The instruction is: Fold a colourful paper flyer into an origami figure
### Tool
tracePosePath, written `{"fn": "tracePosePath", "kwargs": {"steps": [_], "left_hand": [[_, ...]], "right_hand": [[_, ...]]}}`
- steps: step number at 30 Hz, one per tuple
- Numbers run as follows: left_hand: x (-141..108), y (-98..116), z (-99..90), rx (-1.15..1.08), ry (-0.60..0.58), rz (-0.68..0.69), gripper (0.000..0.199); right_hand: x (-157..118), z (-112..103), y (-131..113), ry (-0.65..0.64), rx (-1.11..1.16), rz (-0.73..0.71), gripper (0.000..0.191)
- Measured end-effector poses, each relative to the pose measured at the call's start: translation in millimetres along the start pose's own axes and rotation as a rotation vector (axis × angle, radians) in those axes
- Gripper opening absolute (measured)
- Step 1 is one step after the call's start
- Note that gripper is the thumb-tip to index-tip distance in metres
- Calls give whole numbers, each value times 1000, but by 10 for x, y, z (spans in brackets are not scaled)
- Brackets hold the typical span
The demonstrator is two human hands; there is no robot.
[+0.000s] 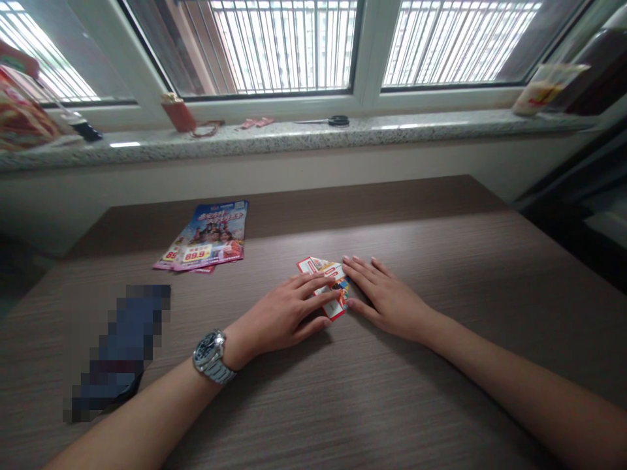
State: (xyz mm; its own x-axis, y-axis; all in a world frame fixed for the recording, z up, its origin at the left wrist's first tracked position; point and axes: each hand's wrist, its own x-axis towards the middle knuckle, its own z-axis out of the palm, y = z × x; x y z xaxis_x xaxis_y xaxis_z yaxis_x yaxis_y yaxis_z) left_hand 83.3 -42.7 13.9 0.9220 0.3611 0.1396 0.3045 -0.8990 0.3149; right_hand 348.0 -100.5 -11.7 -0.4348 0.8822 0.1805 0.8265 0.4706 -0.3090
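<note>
A small folded paper (334, 311), printed in red, white and yellow with a blue patch, lies on the brown wooden table (416, 215). My left hand (289, 310), with a metal watch on its wrist, rests over the paper's left part, fingers spread and palm down. At the paper's right edge my right hand (385, 297) lies flat, its fingertips touching the upper right corner and its thumb beside the lower right side. Part of the paper is hidden under my left fingers.
Colourful flyers (210, 235) are stacked at the back left. A pixelated dark blue object (122, 352) lies near my left forearm. Scissors (337, 121), a red container (179, 115) and a plastic cup (543, 91) stand or lie on the stone windowsill (392, 136).
</note>
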Motion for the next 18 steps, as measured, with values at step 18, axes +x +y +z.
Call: {"fn": "tracePosePath", "kwargs": {"steps": [18], "left_hand": [[1,-7,0,51,-31,-13,48]], "right_hand": [[79,22,-43,-27,-114,41,64]]}}
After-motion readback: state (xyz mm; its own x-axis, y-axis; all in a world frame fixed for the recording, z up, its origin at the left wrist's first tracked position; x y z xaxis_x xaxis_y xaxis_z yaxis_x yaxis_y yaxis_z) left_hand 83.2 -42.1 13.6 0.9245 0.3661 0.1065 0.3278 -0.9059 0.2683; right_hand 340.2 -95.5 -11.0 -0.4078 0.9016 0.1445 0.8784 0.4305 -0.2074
